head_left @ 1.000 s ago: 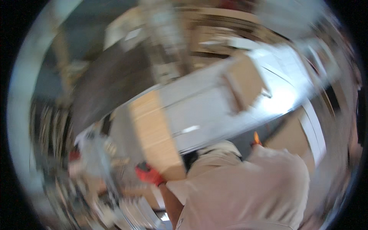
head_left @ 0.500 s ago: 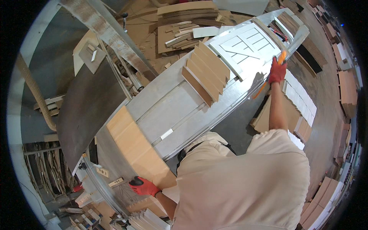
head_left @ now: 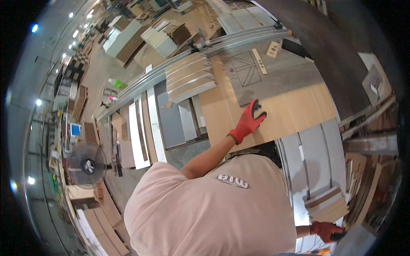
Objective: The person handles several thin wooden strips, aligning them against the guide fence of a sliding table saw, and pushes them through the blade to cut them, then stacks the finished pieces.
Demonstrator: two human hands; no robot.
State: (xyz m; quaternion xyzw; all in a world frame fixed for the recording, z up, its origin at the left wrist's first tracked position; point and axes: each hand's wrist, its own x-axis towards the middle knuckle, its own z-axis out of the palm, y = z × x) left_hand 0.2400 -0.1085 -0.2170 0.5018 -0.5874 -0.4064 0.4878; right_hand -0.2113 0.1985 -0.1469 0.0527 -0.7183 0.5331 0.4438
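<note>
My left hand (head_left: 248, 121), in a red glove with dark fingertips, is over a pale wood board (head_left: 301, 104). Its thumb and fingers are apart and nothing is in them; contact with the board cannot be made out. Just beyond is a grey board (head_left: 294, 70) with a line drawing of a braced panel and two small marked wood pieces (head_left: 259, 61). My right hand (head_left: 328, 231), also gloved in red, reaches out at the lower right beside a stack of brown panels (head_left: 328, 205). Its fingers look curled, and what they hold is hidden. Something orange (head_left: 322, 252) shows below it.
A metal rail (head_left: 239, 39) runs along the worktable's far side. White-edged panels (head_left: 190, 77) are stacked by it. To the left stand long white strips (head_left: 156, 121) and a round fan (head_left: 87, 165). A large dark sheet (head_left: 324, 51) fills the upper right.
The view has swung round toward the table's other end. My left hand has moved from the grey board to over the pale board. My right hand now shows at the lower right.
</note>
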